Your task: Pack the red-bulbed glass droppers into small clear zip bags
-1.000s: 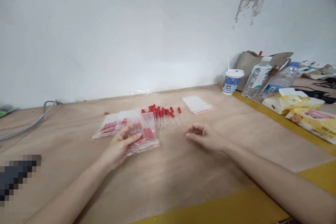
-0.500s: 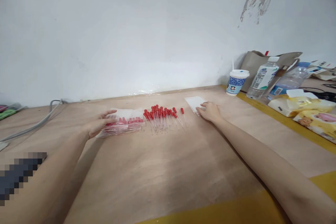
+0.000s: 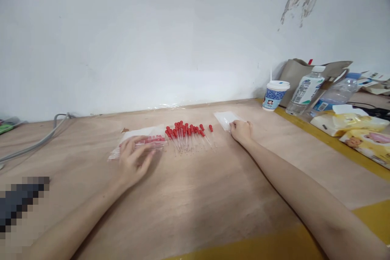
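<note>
Filled clear bags (image 3: 156, 133) of red-topped droppers lie in a stack left of centre. My left hand (image 3: 134, 160) is over their near side, fingers apart and partly hiding them. Beside the stack, loose glass droppers with red rubber bulbs (image 3: 185, 130) lie in a pile, bulbs toward the wall and tips toward me. To the right of the pile lie flat, whitish plastic bags (image 3: 224, 118). My right hand (image 3: 243, 131) is closed at their near right edge, its fingertips pinched on a bag; the thumb's contact is partly hidden.
A paper cup with a straw (image 3: 274, 96), a labelled water bottle (image 3: 306, 91), a blue-capped bottle (image 3: 341, 91) and tissue packs (image 3: 347, 121) stand or lie at the right. A grey cable (image 3: 39, 142) runs along the left. Behind the table (image 3: 195, 199) rises a white wall (image 3: 128, 40).
My left hand has moved from the left end of the filled bags to their near side, toward me and right. The fingers of my right hand have curled in at the whitish bags.
</note>
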### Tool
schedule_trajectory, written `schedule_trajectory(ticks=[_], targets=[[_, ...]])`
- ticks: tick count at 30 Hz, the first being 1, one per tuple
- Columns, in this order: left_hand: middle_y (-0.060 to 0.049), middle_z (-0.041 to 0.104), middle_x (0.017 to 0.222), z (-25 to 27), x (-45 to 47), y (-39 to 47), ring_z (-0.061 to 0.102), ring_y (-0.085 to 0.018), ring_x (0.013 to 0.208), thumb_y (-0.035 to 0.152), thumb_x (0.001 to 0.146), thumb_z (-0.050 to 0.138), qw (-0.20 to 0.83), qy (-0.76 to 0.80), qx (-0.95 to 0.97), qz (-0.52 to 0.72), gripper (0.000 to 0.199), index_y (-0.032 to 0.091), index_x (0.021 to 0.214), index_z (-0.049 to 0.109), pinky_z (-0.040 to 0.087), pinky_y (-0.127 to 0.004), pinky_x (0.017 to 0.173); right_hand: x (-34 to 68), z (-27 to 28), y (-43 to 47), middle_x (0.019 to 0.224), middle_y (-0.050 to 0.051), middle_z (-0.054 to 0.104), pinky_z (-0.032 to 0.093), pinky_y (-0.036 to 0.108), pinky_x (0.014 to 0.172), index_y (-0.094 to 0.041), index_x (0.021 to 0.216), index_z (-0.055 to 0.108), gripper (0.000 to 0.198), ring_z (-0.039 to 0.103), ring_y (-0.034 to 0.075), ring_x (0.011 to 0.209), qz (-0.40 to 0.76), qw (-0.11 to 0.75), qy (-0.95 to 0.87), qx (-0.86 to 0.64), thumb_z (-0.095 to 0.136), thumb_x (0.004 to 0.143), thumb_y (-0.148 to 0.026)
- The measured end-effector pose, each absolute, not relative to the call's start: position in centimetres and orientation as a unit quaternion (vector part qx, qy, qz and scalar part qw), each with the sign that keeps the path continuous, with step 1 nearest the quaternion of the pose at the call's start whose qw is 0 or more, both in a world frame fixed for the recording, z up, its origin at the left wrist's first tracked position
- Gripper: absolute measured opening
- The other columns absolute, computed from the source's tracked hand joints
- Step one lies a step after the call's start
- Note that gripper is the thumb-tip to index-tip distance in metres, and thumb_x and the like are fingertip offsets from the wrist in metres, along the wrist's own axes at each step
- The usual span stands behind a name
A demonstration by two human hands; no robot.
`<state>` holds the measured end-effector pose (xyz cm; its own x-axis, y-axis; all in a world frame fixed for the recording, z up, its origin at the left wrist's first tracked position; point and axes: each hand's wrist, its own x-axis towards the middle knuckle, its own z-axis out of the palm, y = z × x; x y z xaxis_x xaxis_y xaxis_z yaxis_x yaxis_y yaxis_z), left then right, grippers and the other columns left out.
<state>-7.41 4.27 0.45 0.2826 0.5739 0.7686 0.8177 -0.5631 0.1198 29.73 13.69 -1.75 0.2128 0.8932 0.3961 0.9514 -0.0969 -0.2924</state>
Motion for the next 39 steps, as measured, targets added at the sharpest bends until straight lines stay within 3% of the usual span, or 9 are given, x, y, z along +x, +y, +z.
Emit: schedule_trajectory(ticks=[6, 11, 14, 18, 23, 27, 30, 37, 39], targets=[[-0.008, 0.041, 0.125, -0.4, -5.3, 2.0, 0.043, -0.028, 0.115, 0.02, 0.079, 0.057, 0.08, -0.399, -0.805, -0.432, 0.02, 0.023, 0.098, 0.061, 0.042, -0.041, 0.092, 27.0, -0.2, 10.2, 0.106, 0.006, 0.064, 0.023, 0.036, 0.1, -0.02, 0.089, 0.062, 0.026, 0.053, 0.017, 0.107, -0.044, 0.457, -0.717, -0.524, 0.038, 0.088, -0.029], [-0.006, 0.047, 0.121, 0.4, -5.5, 1.7, 0.042, -0.025, 0.118, 0.022, 0.085, 0.049, 0.043, -0.431, -0.767, -0.473, 0.024, 0.024, 0.108, 0.054, 0.031, -0.045, 0.102, 22.5, -0.2, 4.8, 0.099, 0.002, 0.068, 0.025, 0.039, 0.101, -0.027, 0.088, 0.066, 0.018, 0.053, 0.017, 0.108, 0.084, 0.361, -0.886, -0.277, 0.048, 0.084, -0.027], [-0.006, 0.054, 0.113, 0.8, -5.2, 1.1, 0.048, -0.023, 0.111, 0.022, 0.086, 0.048, -0.039, -0.413, -0.807, -0.421, 0.025, 0.023, 0.11, 0.053, 0.035, -0.041, 0.098, 21.2, -0.2, 3.2, 0.097, 0.002, 0.068, 0.027, 0.038, 0.1, -0.026, 0.093, 0.066, 0.018, 0.053, 0.018, 0.106, 0.15, 0.293, -0.923, -0.2, 0.052, 0.083, -0.029], [-0.008, 0.048, 0.128, 1.1, -4.0, -0.1, 0.047, -0.025, 0.115, 0.026, 0.086, 0.049, -0.158, -0.378, -0.878, -0.247, 0.033, 0.024, 0.119, 0.052, 0.037, -0.04, 0.098, 21.4, 0.6, 5.0, 0.086, 0.005, 0.068, 0.042, 0.03, 0.08, -0.019, 0.085, 0.067, 0.017, 0.059, 0.016, 0.084, 0.174, 0.31, -0.881, -0.312, 0.053, 0.081, -0.029], [-0.004, 0.037, 0.139, 0.8, -3.0, -0.7, 0.034, -0.025, 0.127, 0.028, 0.087, 0.047, -0.211, -0.349, -0.901, -0.149, 0.043, 0.03, 0.13, 0.042, 0.028, -0.047, 0.103, 21.8, 1.0, 9.5, 0.073, 0.003, 0.066, 0.039, 0.023, 0.061, -0.017, 0.069, 0.064, 0.009, 0.058, 0.015, 0.068, 0.115, 0.263, -0.768, -0.572, 0.055, 0.071, -0.018], [-0.004, 0.041, 0.136, 0.4, -3.0, -0.7, 0.035, -0.025, 0.126, 0.028, 0.087, 0.049, -0.233, -0.356, -0.89, -0.164, 0.039, 0.03, 0.126, 0.047, 0.027, -0.049, 0.104, 21.3, 0.4, 11.1, 0.07, 0.006, 0.065, 0.038, 0.024, 0.061, -0.016, 0.062, 0.061, 0.011, 0.059, 0.017, 0.067, 0.098, 0.233, -0.745, -0.618, 0.055, 0.07, -0.021], [-0.003, 0.044, 0.134, 0.6, -2.8, -0.6, 0.037, -0.026, 0.124, 0.029, 0.087, 0.05, -0.235, -0.36, -0.886, -0.174, 0.037, 0.031, 0.124, 0.05, 0.028, -0.049, 0.103, 21.2, 0.0, 11.3, 0.078, 0.009, 0.065, 0.039, 0.025, 0.064, -0.015, 0.072, 0.062, 0.012, 0.059, 0.019, 0.075, 0.085, 0.229, -0.728, -0.64, 0.053, 0.073, -0.023], [-0.008, 0.062, 0.102, 1.1, -0.9, 0.3, 0.055, -0.022, 0.096, 0.025, 0.089, 0.045, -0.192, -0.328, -0.899, -0.218, 0.025, 0.023, 0.104, 0.065, 0.042, -0.038, 0.087, 20.9, 0.3, 10.9, 0.087, 0.014, 0.064, 0.043, 0.032, 0.068, -0.016, 0.075, 0.063, 0.013, 0.06, 0.025, 0.083, 0.064, 0.199, -0.719, -0.663, 0.052, 0.076, -0.023], [-0.008, 0.061, 0.105, 0.9, -0.3, 0.6, 0.056, -0.021, 0.098, 0.025, 0.088, 0.046, -0.191, -0.316, -0.899, -0.235, 0.025, 0.022, 0.104, 0.065, 0.043, -0.036, 0.087, 20.6, 0.5, 10.6, 0.09, 0.017, 0.063, 0.043, 0.036, 0.071, -0.016, 0.075, 0.063, 0.016, 0.059, 0.028, 0.087, 0.055, 0.197, -0.718, -0.665, 0.05, 0.077, -0.024]])
